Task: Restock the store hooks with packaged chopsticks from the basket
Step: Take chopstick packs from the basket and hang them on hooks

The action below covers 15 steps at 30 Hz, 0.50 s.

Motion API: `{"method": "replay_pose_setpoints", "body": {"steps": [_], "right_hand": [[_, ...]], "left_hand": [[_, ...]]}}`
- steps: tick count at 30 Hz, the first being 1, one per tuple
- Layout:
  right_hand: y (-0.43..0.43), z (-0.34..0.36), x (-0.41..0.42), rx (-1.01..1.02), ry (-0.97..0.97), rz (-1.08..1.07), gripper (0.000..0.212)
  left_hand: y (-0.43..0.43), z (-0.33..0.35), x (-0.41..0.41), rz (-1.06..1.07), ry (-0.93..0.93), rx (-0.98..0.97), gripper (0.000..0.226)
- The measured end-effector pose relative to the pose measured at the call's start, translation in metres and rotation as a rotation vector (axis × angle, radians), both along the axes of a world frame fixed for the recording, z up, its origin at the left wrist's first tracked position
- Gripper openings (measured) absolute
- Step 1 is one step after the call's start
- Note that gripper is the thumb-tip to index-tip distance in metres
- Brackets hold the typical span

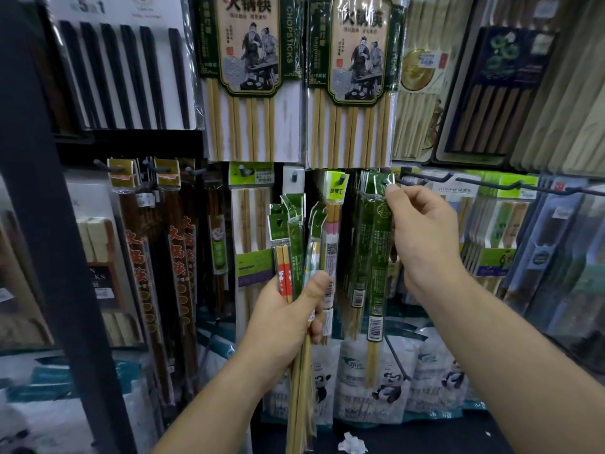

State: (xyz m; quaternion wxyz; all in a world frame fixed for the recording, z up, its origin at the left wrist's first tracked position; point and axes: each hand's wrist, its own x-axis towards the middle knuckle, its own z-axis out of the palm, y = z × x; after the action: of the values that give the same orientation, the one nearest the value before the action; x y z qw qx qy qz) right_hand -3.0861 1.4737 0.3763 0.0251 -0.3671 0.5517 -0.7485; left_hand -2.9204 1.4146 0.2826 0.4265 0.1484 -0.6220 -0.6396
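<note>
While left fingers grip about four packs | right fingers pinch one green pack at hook

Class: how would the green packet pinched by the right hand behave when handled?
Probably stiff lengthwise: the green packet hangs straight below the right hand. Its glossy film likely feels slippery. Pinched only at its top by the hook, it may swing.

A shop aisle, packaged chopsticks hanging on peg hooks, barcodes and labels, dark shelf upright
</note>
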Motion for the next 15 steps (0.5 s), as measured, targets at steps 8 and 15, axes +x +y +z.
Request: {"method": "replay_pose_setpoints", "body": {"steps": [8,15], "right_hand": [[-0.011,-0.006,-0.012,0.088,0.051,-0.072,0.031],[0.003,-0.016,0.006,0.115,0.055,-0.105,0.023]], "left_hand": [[0.000,0.000,0.003,-0.060,0.070,0.062,0.026],[-0.002,0.000,0.004,-0.134,0.147,0.184,0.034]]}}
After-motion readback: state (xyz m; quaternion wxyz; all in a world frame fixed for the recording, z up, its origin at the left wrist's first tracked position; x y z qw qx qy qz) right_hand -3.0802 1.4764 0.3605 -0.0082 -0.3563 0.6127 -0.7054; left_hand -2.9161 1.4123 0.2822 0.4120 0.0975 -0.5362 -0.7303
